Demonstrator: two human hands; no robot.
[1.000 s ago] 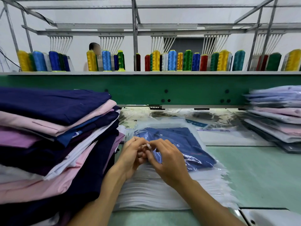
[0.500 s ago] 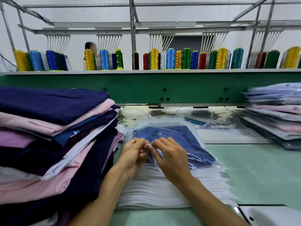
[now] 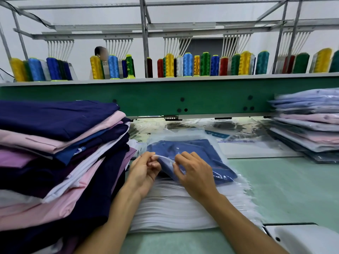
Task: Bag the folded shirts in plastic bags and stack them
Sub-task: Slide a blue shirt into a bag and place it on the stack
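Left hand (image 3: 145, 170) and right hand (image 3: 195, 174): each grip pinched closed on the near edge of the clear plastic bag (image 3: 176, 136) holding a folded blue shirt (image 3: 198, 149).

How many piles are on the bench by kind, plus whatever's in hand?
Pile of unbagged shirts: 1
Stack of bagged shirts: 1
Stack of empty bags: 1
Bagged blue shirt, flap pinched by left hand and right hand: 1
Total: 4
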